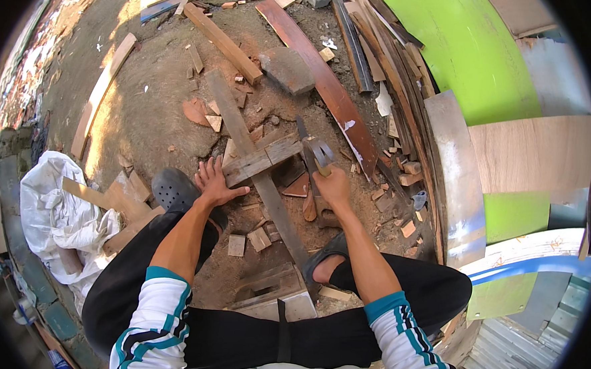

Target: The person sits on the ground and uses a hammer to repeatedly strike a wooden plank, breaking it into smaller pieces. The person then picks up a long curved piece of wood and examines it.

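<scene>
My right hand (pixel 333 186) is closed round the handle of a claw hammer (pixel 321 150), its metal head just beyond the right end of a short wood block (pixel 260 161). That block lies crosswise over a long, weathered plank (pixel 277 213) running between my feet. Fingers spread, my left hand (pixel 214 182) is at the block's left end; its thumb points along the block's near side. Whether the palm presses on the block or the ground I cannot tell. Just right of the plank lies a tool with a dark, narrow blade and a brown wooden handle (pixel 309 210), partly hidden by the block and hammer.
A grey stone (pixel 288 70) and a reddish-brown board (pixel 314 78) lie ahead. Long timber strips (pixel 406 117) and green sheets (pixel 479 57) line the right side. At left is a white sack (pixel 56 219) beside wood offcuts (pixel 124 205). Small wood scraps (pixel 259 239) litter the dirt.
</scene>
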The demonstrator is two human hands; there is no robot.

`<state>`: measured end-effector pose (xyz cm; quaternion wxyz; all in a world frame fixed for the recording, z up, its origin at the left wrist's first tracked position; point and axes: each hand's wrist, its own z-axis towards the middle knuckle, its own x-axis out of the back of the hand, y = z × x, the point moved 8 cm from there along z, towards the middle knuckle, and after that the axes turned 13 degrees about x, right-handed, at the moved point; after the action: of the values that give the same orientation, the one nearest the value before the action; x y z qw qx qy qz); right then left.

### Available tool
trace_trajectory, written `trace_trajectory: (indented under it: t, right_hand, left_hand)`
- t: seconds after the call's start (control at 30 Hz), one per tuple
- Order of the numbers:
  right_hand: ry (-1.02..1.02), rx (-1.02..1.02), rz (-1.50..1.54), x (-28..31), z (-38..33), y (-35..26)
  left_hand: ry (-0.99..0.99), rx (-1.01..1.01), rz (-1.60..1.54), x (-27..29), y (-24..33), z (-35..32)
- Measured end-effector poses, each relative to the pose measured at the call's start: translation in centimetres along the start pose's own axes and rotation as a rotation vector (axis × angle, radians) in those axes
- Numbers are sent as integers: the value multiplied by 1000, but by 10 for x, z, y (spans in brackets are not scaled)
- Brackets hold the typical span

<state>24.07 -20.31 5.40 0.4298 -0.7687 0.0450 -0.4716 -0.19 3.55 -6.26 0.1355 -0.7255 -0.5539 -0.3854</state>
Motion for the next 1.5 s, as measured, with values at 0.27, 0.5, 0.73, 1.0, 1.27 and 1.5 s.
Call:
trace_trajectory:
  t: [0.27, 0.5, 0.73, 1.0, 1.27, 1.5]
  right_hand:
    - [-502, -260, -586, 65, -14, 94]
    - [-673, -387, -921, 80, -88, 223]
    - [-466, -222, -1079, 79, -113, 233]
    - [-534, 412, -745, -33, -98, 162]
    - [-712, 212, -804, -80, -114, 160]
    - [-651, 224, -990, -81, -115, 182]
  left_hand:
    - [53, 20, 102, 7, -2, 6]
    - [145, 0, 148, 15, 6, 2]
    - [319, -66, 151, 10, 6, -6]
    - [-72, -197, 40, 33, 11, 11]
    - [-258, -263, 9, 26, 15, 6]
    - [-227, -155, 24, 26, 9, 17]
